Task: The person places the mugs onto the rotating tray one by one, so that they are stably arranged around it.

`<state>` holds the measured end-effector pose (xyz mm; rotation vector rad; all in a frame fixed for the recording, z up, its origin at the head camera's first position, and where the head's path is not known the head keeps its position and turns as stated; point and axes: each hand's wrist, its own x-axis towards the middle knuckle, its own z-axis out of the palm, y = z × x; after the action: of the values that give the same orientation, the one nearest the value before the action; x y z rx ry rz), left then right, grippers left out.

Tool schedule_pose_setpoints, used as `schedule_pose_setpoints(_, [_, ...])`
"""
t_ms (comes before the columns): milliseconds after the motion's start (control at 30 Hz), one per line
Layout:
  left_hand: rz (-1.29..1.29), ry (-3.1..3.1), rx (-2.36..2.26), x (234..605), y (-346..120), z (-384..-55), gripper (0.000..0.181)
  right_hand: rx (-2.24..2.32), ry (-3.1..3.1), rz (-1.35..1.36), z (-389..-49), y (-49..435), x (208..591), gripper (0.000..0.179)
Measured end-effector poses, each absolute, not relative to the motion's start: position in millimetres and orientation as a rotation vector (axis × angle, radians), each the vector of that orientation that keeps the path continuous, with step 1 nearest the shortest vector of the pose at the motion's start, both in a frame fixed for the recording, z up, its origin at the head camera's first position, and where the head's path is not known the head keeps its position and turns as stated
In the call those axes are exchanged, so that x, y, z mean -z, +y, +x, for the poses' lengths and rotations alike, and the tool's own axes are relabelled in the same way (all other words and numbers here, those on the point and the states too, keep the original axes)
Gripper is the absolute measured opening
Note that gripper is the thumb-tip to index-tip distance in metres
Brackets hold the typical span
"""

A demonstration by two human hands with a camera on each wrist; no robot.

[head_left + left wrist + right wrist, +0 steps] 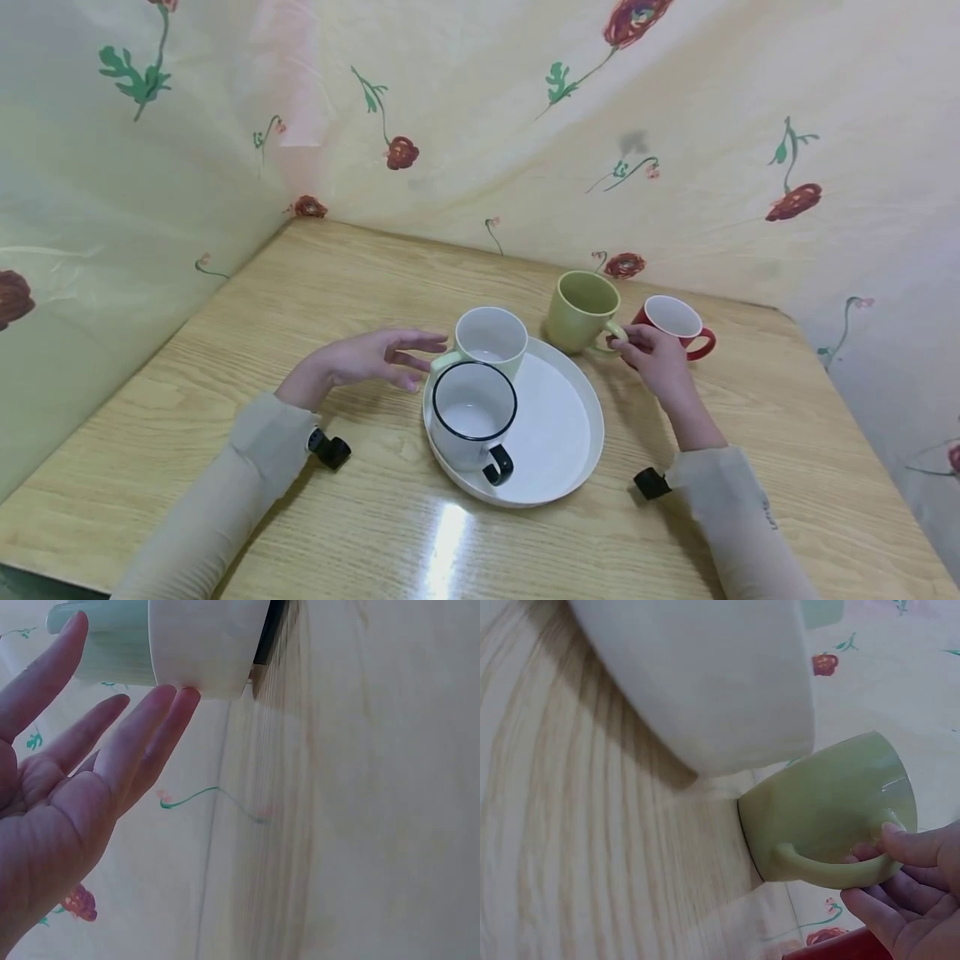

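Note:
A yellow-green mug stands on the table behind the round white tray. Its handle is pinched between the thumb and fingers of my right hand. On the tray's left side are a pale green mug with a white inside and, in front of it, a white mug with a black rim, its black handle toward me. My left hand is spread beside the pale green mug's handle, fingers loosely extended. Whether those fingertips touch it I cannot tell. In the right wrist view the held mug appears upright.
A red mug with a white inside stands just right of the yellow-green one, close to my right hand. The wooden table meets a flowered curtain at its back and sides. Light glares off the table's front.

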<state>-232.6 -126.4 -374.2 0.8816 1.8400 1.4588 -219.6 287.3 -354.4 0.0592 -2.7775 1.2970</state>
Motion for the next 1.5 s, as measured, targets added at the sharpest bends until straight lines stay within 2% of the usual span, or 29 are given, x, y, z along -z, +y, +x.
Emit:
schedule_pose_setpoints(500, [0.771,1.875,-1.388,373.2,-124.4,-230.1,0.067,-1.327,-2.802,0.026,-210.1,291.4,344.3,0.039])
schedule_pose_setpoints(1500, [0.795,1.863,-1.379,370.2,-127.7,-225.4,0.064,-1.375,-2.716,-0.11,-201.4,287.5,344.0,0.042])
